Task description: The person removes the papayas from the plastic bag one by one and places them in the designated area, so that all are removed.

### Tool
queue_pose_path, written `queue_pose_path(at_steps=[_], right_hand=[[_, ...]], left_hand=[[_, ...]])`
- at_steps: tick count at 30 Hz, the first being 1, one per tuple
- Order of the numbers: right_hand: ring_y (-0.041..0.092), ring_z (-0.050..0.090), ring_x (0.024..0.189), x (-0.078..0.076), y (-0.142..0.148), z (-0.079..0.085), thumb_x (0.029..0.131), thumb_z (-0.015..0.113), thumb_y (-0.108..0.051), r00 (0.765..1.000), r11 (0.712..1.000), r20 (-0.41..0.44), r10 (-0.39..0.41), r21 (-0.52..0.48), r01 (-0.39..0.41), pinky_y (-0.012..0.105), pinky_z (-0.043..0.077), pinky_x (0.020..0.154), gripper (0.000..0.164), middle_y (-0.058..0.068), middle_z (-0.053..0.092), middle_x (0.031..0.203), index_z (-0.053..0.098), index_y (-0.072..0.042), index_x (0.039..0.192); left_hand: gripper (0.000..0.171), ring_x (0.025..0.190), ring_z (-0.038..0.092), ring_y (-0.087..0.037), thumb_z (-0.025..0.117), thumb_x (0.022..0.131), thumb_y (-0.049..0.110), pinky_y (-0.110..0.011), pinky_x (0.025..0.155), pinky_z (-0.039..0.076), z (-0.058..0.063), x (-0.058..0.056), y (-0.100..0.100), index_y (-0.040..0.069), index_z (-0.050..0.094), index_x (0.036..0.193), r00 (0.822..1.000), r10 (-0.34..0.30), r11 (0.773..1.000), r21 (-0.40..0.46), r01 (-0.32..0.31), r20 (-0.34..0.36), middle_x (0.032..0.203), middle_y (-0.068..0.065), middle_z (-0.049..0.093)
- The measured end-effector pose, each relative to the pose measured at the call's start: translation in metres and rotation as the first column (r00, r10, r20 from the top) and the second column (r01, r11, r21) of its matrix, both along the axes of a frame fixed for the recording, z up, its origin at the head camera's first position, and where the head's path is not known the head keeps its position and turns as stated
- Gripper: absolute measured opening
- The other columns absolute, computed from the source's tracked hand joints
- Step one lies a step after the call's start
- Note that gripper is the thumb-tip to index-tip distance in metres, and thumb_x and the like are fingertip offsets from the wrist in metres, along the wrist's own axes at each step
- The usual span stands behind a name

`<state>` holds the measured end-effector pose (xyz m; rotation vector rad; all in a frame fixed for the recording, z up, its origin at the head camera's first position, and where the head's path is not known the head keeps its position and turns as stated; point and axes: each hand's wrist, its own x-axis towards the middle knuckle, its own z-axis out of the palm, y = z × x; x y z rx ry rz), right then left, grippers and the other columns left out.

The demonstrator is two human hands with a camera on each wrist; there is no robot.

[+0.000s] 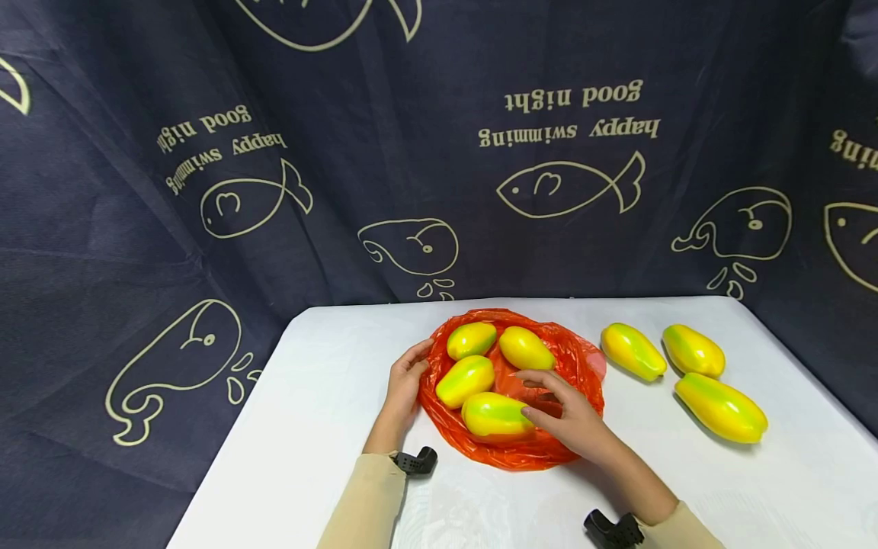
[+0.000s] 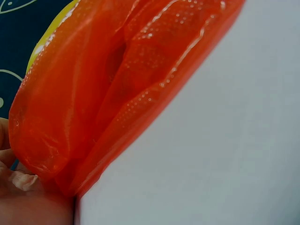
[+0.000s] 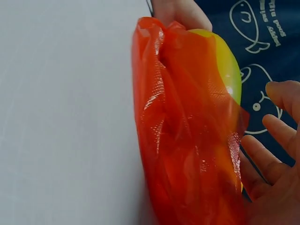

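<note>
A red plastic bag [image 1: 517,456] lies spread open on the white table, its rim rolled down around several yellow-green papayas [image 1: 465,381]. At its left side my left hand [image 1: 405,381] holds the rim between thumb and fingers; in the left wrist view the red film hides part of that hand. My right hand [image 1: 572,415] is over the bag's right side with its fingers spread and slightly bent. Its thumb tip is right at the end of the front papaya [image 1: 495,414]. In the right wrist view the fingers [image 3: 265,157] stand beside the bag, gripping nothing.
Three more papayas lie on the table to the right of the bag: one close by it [image 1: 632,351], one farther right [image 1: 694,351] and one nearer the front [image 1: 722,408]. A dark blue cloth [image 1: 439,152] with fish drawings hangs behind the white table [image 1: 309,427].
</note>
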<state>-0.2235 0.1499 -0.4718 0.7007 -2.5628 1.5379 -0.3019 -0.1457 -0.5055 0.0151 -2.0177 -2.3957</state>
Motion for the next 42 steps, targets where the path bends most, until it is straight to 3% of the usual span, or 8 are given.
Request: queue_pose_path(at_steps=[7,14,23,29,42], right_hand=[[0.029,0.059,0.122,-0.003,-0.005,-0.003,0.09,0.074,-0.028,0.999,1.0,0.05,0.014,0.022,-0.015,0.054,0.05,0.104,0.052,0.008,0.06,0.137,0.054,-0.028,0.138],[0.029,0.058,0.125,-0.006,-0.01,-0.008,0.088,0.075,-0.032,0.996,0.995,0.065,0.067,0.067,-0.072,0.056,0.047,0.108,0.059,0.005,0.057,0.142,0.054,-0.018,0.14],[0.022,0.052,0.131,-0.008,-0.012,-0.01,0.087,0.075,-0.039,0.984,0.986,0.124,0.129,0.092,-0.141,0.052,0.041,0.115,0.059,-0.005,0.058,0.14,0.054,-0.022,0.14],[0.017,0.053,0.127,-0.011,-0.012,-0.012,0.088,0.073,-0.041,0.982,0.98,0.128,0.139,0.125,-0.155,0.045,0.044,0.114,0.059,-0.012,0.059,0.138,0.054,-0.024,0.141],[0.015,0.054,0.123,-0.011,-0.013,-0.013,0.088,0.073,-0.04,0.976,0.981,0.174,0.127,0.12,-0.15,0.043,0.046,0.112,0.054,-0.013,0.06,0.135,0.055,-0.029,0.138]], left_hand=[[0.043,0.129,0.055,-0.023,0.044,0.1,0.005,-0.029,0.101,0.054,0.001,0.0,0.001,0.015,0.058,0.14,1.0,0.001,1.0,-0.006,-0.001,0.0,0.145,-0.01,0.054],[0.044,0.126,0.056,-0.02,0.043,0.099,0.004,-0.027,0.1,0.054,0.001,0.001,0.002,0.014,0.059,0.139,1.0,0.013,1.0,0.005,-0.013,0.004,0.143,-0.01,0.055],[0.044,0.124,0.057,-0.019,0.043,0.099,0.003,-0.024,0.097,0.055,0.001,0.001,0.001,0.012,0.059,0.139,1.0,0.014,1.0,0.01,-0.014,-0.012,0.142,-0.011,0.056],[0.044,0.122,0.057,-0.018,0.043,0.099,0.003,-0.024,0.096,0.056,0.002,0.0,0.001,0.013,0.059,0.139,1.0,0.017,1.0,0.012,-0.017,-0.006,0.143,-0.01,0.056],[0.043,0.129,0.055,-0.022,0.044,0.1,0.005,-0.027,0.101,0.054,0.002,0.001,0.001,0.013,0.057,0.141,1.0,-0.001,1.0,0.01,0.001,-0.001,0.146,-0.01,0.054]])
